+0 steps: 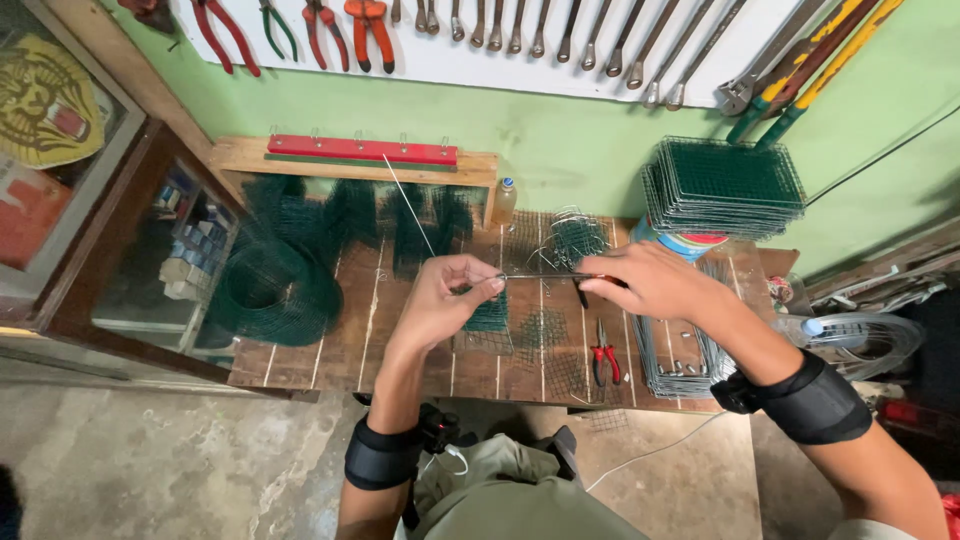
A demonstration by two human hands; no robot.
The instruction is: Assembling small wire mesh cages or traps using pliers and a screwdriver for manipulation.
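— What have the hands got?

— My left hand pinches a thin wire at its left end, fingers narrowed onto it. My right hand is closed round a red-handled tool that meets the wire's other end. The wire runs level between both hands, above the wooden surface.

— And under them?

— A small piece of green mesh lies just below my left hand. Red-handled pliers rest on the surface near the front edge, a roll of green mesh sits at the left, and stacked mesh panels stand at the back right.
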